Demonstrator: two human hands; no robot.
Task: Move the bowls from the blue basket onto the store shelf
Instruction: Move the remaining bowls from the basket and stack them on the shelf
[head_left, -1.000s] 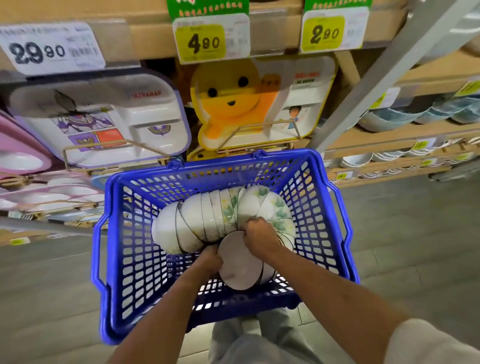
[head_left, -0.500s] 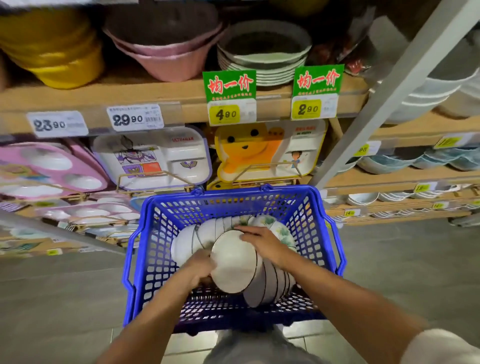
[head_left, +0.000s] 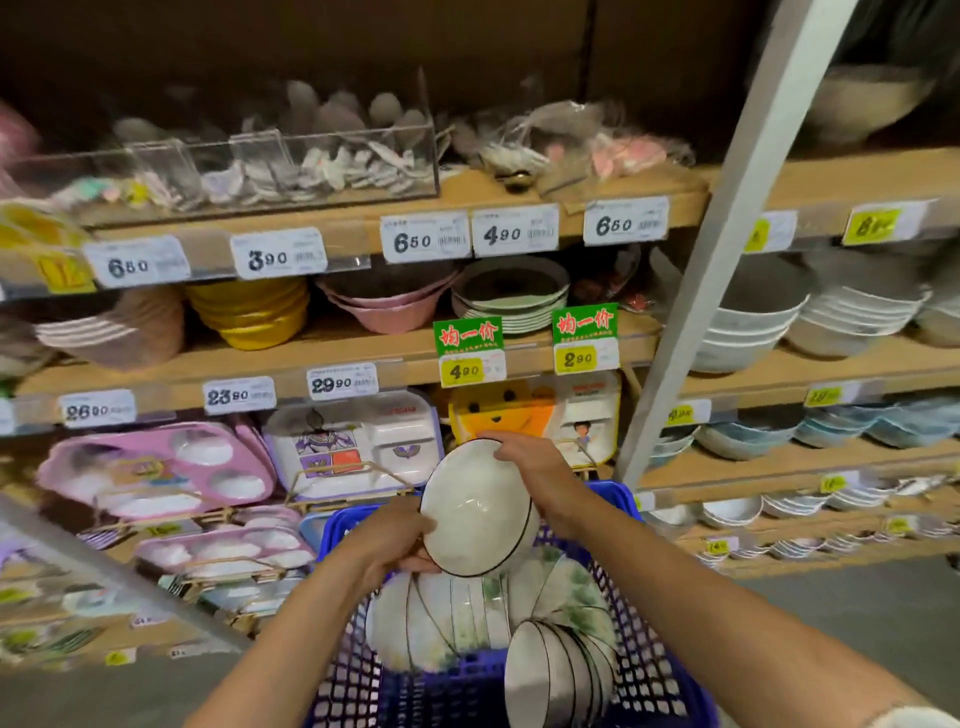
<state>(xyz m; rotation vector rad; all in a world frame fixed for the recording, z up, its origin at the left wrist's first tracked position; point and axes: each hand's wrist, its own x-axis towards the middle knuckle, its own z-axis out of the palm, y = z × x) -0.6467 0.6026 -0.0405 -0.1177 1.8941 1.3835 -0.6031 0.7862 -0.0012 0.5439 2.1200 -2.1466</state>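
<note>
i hold a white bowl (head_left: 475, 512) with a thin dark rim between both hands, tilted so its hollow faces me, above the far edge of the blue basket (head_left: 621, 496). my left hand (head_left: 392, 540) grips the bowl's lower left side, fingers curled under it. my right hand (head_left: 537, 483) is wrapped over the upper right rim, fingertips on the top edge. whether more bowls sit nested behind the one i see, i cannot tell.

below my hands, inside the basket, a row of white bowls (head_left: 457, 613) lies on its side across the middle, some with green leaf prints. a second nested stack (head_left: 558, 675) lies tipped toward the near right corner.

beyond the basket rises the wooden store shelf (head_left: 363, 348). on the tier level with the held bowl stand a pink divided tray (head_left: 156, 467) at the left, a white divided tray (head_left: 353, 447) beside it and an orange cartoon tray (head_left: 501, 415) just behind my right hand. the tier above carries yellow bowls (head_left: 254, 312), pink bowls (head_left: 389, 306) and a pile of green-rimmed plates (head_left: 511, 296). price tags line the shelf's front edges, among them a yellow 4.90 tag (head_left: 462, 371) and a yellow 2.90 tag (head_left: 576, 358). a white post (head_left: 727, 260) slants up at the right.
</note>
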